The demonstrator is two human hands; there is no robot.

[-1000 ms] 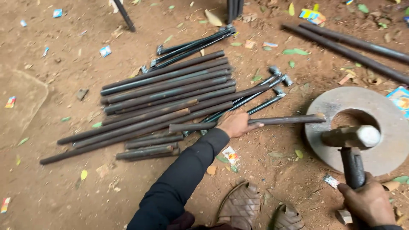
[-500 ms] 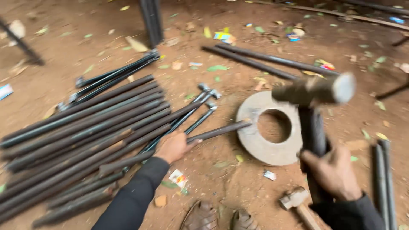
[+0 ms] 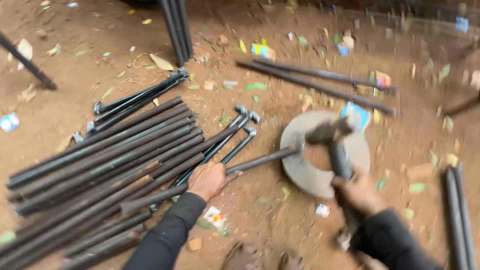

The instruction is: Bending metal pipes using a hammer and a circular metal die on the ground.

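Steel rod (image 3: 260,161) clamped in my left hand (image 3: 209,180), far tip on ring plate (image 3: 300,170) | right hand (image 3: 357,192) fisted round hammer (image 3: 332,142), head over ring | pile (image 3: 100,165) left unworked.

Rod on the ring, pile off to the left

A heap of rods (image 3: 95,165) fills the lower left of the frame; the left hand (image 3: 209,180) sits at its right edge, on one rod (image 3: 260,161) whose far end rests on the flat ring (image 3: 305,172) at centre right. The hammer (image 3: 332,137) is over the ring, right hand (image 3: 357,192) below it. Two long bars (image 3: 320,82) lie above, toward the upper right.
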